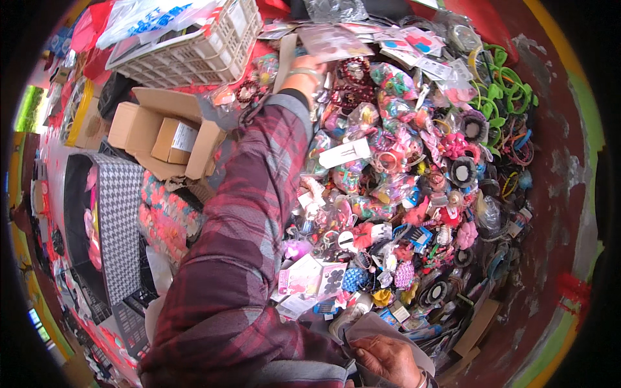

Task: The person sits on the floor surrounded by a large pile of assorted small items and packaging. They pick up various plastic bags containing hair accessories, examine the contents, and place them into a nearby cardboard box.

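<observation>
My left arm, in a plaid sleeve, stretches to the far side of a heap of hair accessories (394, 161). My left hand (304, 72) reaches in beside flat clear packs (333, 44) and a narrow cardboard strip (285, 61). Its fingers are hidden there. Dark red bead bracelets (354, 71) lie just right of it. Low in the view, my right hand (390, 359) is curled near my body, against a grey-brown flat piece (381, 331). What its fingers hold, if anything, I cannot make out. Pink and black carded pieces (312, 277) lie near my left sleeve.
Left of my arm stands an open cardboard box (141, 126) with a smaller box inside. Behind it is a white plastic crate (187, 61). A houndstooth-patterned bin (119, 226) stands nearer. Green hair bands (501, 90) hang over the far right, by a worn dark red rim (550, 194).
</observation>
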`<move>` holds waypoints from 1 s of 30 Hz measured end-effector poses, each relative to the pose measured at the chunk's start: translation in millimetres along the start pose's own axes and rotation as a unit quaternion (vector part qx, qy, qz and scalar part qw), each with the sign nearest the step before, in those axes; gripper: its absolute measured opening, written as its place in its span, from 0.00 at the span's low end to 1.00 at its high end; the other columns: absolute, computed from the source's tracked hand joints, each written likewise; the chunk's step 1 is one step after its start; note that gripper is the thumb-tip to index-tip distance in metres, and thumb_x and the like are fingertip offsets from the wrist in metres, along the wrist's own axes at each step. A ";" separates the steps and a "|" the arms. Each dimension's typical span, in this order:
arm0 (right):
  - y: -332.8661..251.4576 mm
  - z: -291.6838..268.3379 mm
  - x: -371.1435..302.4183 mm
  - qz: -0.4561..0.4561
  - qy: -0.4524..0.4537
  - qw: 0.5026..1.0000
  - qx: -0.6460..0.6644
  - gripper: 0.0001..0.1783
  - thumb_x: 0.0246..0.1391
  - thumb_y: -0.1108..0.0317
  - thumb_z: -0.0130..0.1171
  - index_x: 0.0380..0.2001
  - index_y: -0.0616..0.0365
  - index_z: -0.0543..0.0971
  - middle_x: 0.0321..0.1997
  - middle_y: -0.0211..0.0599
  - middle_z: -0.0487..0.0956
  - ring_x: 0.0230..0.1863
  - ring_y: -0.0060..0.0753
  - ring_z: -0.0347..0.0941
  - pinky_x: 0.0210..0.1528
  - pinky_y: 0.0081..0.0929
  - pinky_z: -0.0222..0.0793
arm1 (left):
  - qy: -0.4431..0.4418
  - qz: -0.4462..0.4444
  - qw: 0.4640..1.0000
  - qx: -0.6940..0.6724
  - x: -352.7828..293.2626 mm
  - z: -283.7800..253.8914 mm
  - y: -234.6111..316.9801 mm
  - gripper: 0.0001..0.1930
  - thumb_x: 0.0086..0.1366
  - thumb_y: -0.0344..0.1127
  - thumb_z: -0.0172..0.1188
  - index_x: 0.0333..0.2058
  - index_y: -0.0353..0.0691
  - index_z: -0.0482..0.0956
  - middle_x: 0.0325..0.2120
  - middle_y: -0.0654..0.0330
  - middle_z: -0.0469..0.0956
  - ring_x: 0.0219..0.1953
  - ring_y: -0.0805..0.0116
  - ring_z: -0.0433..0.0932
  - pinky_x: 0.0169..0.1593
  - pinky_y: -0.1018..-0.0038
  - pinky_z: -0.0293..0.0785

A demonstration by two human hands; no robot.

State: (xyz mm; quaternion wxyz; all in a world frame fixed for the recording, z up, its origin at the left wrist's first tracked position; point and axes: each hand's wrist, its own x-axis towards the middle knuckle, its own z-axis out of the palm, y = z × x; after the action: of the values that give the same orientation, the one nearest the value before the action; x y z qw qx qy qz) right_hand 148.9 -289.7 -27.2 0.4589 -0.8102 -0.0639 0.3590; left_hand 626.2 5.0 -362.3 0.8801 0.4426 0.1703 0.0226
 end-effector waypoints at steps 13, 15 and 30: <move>-12.7 22.1 -6.5 0.006 -0.004 1.000 -0.017 0.08 0.49 0.71 0.55 0.33 0.63 0.76 0.31 0.47 0.76 0.31 0.45 0.74 0.33 0.30 0.69 | -0.126 -0.101 0.983 -0.082 -233.2 28.8 -26.1 0.18 0.56 0.22 0.50 0.48 0.34 0.67 0.38 0.60 0.74 0.37 0.72 0.73 0.42 0.77 0.72; -14.5 25.9 -9.1 0.010 -0.006 1.000 -0.014 0.08 0.49 0.72 0.55 0.33 0.63 0.76 0.31 0.47 0.76 0.32 0.45 0.74 0.33 0.30 0.69 | -0.228 -0.133 0.959 -0.104 -259.6 -0.2 -29.2 0.18 0.57 0.24 0.51 0.49 0.34 0.67 0.39 0.62 0.73 0.39 0.74 0.73 0.43 0.79 0.71; -5.9 51.1 -45.5 -0.095 0.006 0.994 -0.061 0.09 0.48 0.69 0.55 0.34 0.60 0.76 0.30 0.41 0.76 0.30 0.43 0.73 0.31 0.31 0.70 | -0.280 -0.297 0.913 -0.031 -342.5 -71.7 -36.0 0.20 0.52 0.22 0.53 0.47 0.32 0.70 0.40 0.55 0.75 0.41 0.64 0.75 0.46 0.69 0.72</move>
State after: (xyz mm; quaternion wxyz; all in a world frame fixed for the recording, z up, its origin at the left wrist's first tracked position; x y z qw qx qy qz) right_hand 84.1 -270.4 -15.1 0.4412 -0.8290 -0.1592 0.3047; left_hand 276.9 -26.8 -334.2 0.8711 0.3325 0.0401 -0.3592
